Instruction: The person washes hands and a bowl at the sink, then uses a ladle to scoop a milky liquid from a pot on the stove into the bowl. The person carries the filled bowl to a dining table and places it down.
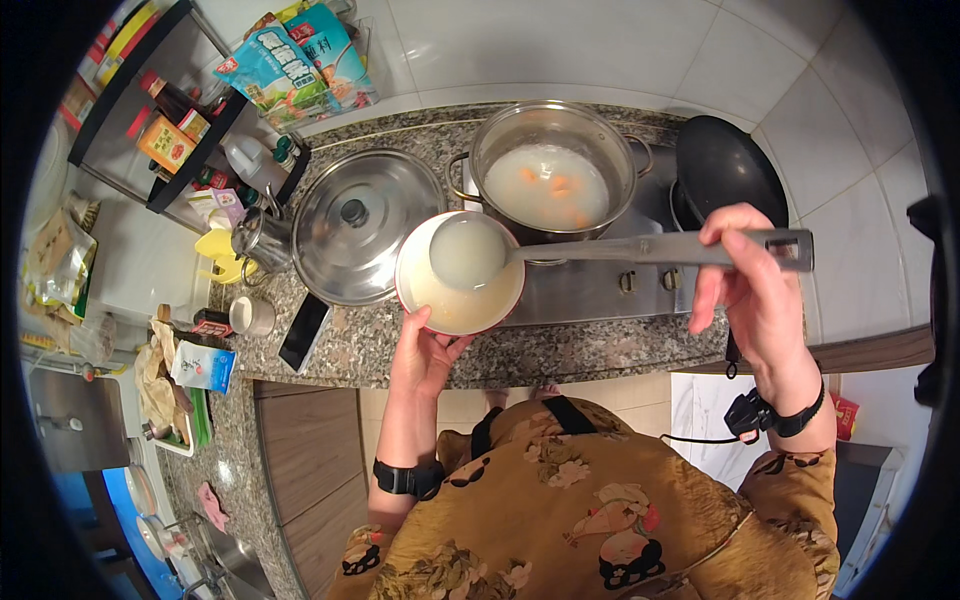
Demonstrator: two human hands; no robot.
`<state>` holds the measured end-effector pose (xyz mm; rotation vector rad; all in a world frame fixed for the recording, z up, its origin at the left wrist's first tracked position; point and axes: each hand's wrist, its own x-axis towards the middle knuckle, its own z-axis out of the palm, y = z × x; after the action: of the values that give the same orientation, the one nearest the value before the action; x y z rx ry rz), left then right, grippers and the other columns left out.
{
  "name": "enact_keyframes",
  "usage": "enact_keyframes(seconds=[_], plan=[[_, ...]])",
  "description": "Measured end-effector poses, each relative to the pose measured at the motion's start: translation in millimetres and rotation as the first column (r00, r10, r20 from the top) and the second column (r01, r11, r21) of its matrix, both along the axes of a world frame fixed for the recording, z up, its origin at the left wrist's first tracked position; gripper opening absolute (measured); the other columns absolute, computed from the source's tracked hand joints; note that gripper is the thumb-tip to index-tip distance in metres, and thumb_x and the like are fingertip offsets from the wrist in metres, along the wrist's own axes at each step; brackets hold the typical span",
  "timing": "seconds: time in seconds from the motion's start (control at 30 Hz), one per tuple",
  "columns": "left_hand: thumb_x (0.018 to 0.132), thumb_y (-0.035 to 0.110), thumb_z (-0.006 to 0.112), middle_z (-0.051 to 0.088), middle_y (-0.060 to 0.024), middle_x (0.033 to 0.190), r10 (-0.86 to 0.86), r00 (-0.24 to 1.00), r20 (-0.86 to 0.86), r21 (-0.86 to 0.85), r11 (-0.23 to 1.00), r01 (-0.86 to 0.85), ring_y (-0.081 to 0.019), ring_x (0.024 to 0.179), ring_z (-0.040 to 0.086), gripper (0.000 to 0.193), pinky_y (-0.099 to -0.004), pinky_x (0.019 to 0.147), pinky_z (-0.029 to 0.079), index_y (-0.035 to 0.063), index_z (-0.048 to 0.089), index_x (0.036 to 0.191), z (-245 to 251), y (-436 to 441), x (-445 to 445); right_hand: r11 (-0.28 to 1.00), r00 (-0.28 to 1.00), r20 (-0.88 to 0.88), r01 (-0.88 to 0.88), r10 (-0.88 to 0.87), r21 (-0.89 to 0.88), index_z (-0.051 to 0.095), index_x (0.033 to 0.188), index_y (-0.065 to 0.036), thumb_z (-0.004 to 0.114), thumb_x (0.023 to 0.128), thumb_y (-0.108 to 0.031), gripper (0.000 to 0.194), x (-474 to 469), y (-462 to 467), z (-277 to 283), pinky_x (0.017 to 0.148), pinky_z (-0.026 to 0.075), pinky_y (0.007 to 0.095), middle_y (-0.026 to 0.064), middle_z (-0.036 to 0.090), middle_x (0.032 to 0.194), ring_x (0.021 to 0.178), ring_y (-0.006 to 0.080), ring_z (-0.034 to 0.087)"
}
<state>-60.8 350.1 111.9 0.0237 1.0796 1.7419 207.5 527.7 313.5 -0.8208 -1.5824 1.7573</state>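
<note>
My left hand holds a white bowl with a red rim by its near side, above the counter edge. Pale, cloudy liquid lies in the bowl. With my right hand I grip the long grey handle of a ladle near its end. The ladle's round head is over the bowl and holds cloudy liquid. Behind the bowl, a two-handled stainless steel pot stands on the stove without its lid. Whitish liquid with several orange pieces fills its lower part.
A glass pot lid lies left of the pot, close to the bowl. A black wok leans at the stove's right. A phone, a glass jar and a metal pitcher stand or lie leftward. A seasoning rack is at far left.
</note>
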Motion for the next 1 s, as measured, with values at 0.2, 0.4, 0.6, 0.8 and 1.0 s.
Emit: enact_keyframes(seconds=[0.2,0.4,0.6,0.8,1.0], plan=[[0.08,0.041,0.068,0.059,-0.0108,0.125,0.004,1.0,0.02,0.005,1.0,-0.004,-0.0237,0.107,0.063,0.069,-0.039,0.087,0.054,0.0074,0.042,0.135,2.6,-1.1,0.8,0.875,0.984,0.06,-0.175,0.166,0.452,0.059,0.1,-0.001,0.058,0.091,-0.012,0.014,6.2,-15.1,6.2,0.055,0.053,0.0268,0.0085,0.065,0.071,0.057,0.0165,0.066],[0.08,0.043,0.066,0.06,-0.0122,0.125,0.021,1.0,-0.002,-0.023,1.0,-0.021,-0.0262,0.107,0.064,0.07,-0.041,0.092,0.052,0.0064,0.042,0.135,-0.1,-0.2,1.7,0.309,0.946,0.212,-0.283,0.243,0.908,0.068,0.093,-0.007,0.07,0.07,-0.01,0.023,18.1,-8.1,12.7,0.039,0.04,0.0316,0.0045,0.052,0.059,0.041,0.0182,0.049],[0.079,0.043,0.067,0.06,-0.0142,0.124,0.021,1.0,0.007,0.002,1.0,-0.021,-0.0271,0.106,0.065,0.072,-0.0413,0.092,0.053,0.0048,0.042,0.135,-2.4,4.0,1.4,0.362,0.952,0.204,-0.278,0.23,0.89,0.068,0.089,-0.006,0.069,0.067,-0.005,0.022,26.1,-14.2,1.5,0.042,0.043,0.0319,0.0055,0.055,0.062,0.045,0.0202,0.054],[0.08,0.042,0.067,0.059,-0.0098,0.125,0.001,1.0,0.008,0.013,1.0,-0.001,-0.0238,0.107,0.063,0.068,-0.0404,0.088,0.053,0.0081,0.043,0.134,0.3,3.9,2.8,0.981,0.989,-0.148,0.016,0.013,0.192,0.055,0.102,-0.002,0.052,0.097,-0.024,0.023,29.3,-5.0,-17.5,0.05,0.054,0.0299,0.0112,0.06,0.07,0.051,0.0201,0.063],[0.079,0.042,0.067,0.06,-0.0116,0.123,0.019,1.0,-0.003,0.008,1.0,-0.019,-0.0244,0.104,0.064,0.07,-0.0413,0.09,0.054,0.0074,0.042,0.135,3.9,5.8,7.0,0.962,0.927,-0.308,0.144,-0.213,-0.233,0.056,0.106,-0.006,0.047,0.1,-0.029,0.025,41.2,45.0,-26.3,0.044,0.049,0.0246,0.0074,0.06,0.062,0.047,0.016,0.058]])
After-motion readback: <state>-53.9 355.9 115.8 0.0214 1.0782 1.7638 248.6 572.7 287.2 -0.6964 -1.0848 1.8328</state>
